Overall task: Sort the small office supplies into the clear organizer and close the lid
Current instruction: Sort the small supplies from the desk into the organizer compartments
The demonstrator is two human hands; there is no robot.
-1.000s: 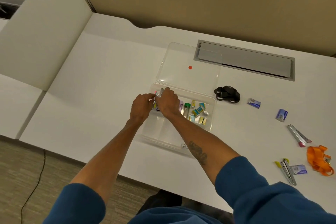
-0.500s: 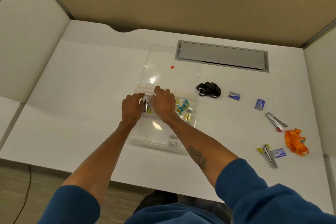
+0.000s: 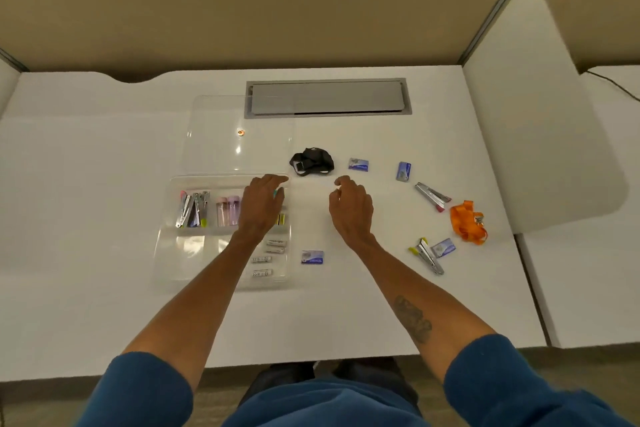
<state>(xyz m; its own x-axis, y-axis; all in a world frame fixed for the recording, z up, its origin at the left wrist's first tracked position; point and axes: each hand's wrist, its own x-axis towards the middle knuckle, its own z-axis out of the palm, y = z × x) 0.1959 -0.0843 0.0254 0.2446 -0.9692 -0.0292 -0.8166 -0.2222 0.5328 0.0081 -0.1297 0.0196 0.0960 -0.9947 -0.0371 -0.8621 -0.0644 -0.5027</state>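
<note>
The clear organizer (image 3: 166, 253) lies open left of centre, its lid (image 3: 214, 135) flat on the desk behind it. Staplers (image 3: 192, 210), pink tubes (image 3: 227, 210) and batteries (image 3: 266, 258) lie in its compartments. My left hand (image 3: 261, 204) hovers over the organizer's right compartments, fingers apart, hiding what is under it. My right hand (image 3: 351, 206) is over bare desk right of the organizer, fingers loosely curled, holding nothing. Loose on the desk are a black strap (image 3: 311, 161), staple boxes (image 3: 358, 164) (image 3: 403, 171) (image 3: 312, 257) (image 3: 443, 247), two staplers (image 3: 433, 196) (image 3: 426, 255) and an orange lanyard (image 3: 467, 224).
A grey cable hatch (image 3: 327, 97) is set into the white desk (image 3: 86, 166) behind the lid. Beige partition walls close the back. A white divider panel (image 3: 540, 114) stands on the right. The desk's front edge runs just in front of my forearms.
Both hands have left the staplers in the organizer's upper left compartment and moved right. My right hand is now outside the organizer. The head view has shifted right.
</note>
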